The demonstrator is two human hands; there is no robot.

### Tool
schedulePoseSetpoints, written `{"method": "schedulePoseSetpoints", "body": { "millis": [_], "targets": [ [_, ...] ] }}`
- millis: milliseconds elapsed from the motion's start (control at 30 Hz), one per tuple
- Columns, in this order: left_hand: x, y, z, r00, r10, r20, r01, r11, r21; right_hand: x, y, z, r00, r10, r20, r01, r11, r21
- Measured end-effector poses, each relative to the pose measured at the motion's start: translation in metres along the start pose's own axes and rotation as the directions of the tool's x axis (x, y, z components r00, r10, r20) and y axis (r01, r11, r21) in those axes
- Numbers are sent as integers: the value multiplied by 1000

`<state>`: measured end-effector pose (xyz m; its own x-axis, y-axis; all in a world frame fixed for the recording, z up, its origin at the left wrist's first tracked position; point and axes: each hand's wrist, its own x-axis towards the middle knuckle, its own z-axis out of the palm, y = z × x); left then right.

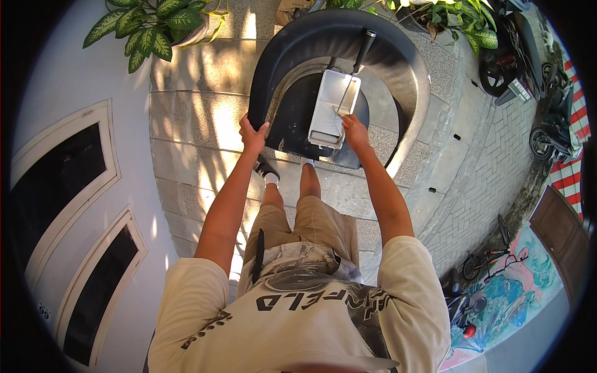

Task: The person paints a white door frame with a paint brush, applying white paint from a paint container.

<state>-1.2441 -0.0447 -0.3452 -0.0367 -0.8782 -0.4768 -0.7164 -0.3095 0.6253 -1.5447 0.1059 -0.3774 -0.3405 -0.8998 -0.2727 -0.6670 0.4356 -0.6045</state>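
White oblong tray [324, 110] on black chair [283, 50], left hand [254, 134] gripping chair, right hand [355, 130] at tray, hold unclear

Two hands [253, 133] [355, 130], one white tray [323, 102], one black chair [278, 51], at least two leafy plants [163, 18] [485, 39], two dark windows [62, 180] [93, 298], two arms [224, 208] [388, 199] and one shirt [255, 339].

The fisheye head view looks steeply down from above and behind the grip of the right hand [354, 132], facing forward past it; it sits close over the shirt [267, 336], farther from the grip and from the left hand [253, 135] to its left, and takes in wall [134, 133] left of the grip, street [479, 180] right, plants [129, 22] beyond, straight edges bending
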Motion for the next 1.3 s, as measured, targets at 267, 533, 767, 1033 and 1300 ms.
{"method": "schedulePoseSetpoints", "body": {
  "millis": [267,533,767,1033,1300],
  "targets": [
    [2,-5,1,999,-33,-9,33,999,7,0,-3,-1,997,37,-68,-33,998,59],
    [6,-14,3,999,34,-18,-33,999,13,-3,3,-8,998,59,-8,-59,996,73],
    [7,-15,4,999,43,-20,-43,999,-10,-43,12,-58,767,634,-102,-258,450,855],
    [15,-4,5,996,-26,84,28,999,-29,-99,10,-126,799,592,107,58,-253,966],
    [-13,-8,-16,997,-44,64,53,988,-148,-91,-60,-162,931,327,161,49,-551,833]
  ]
}}
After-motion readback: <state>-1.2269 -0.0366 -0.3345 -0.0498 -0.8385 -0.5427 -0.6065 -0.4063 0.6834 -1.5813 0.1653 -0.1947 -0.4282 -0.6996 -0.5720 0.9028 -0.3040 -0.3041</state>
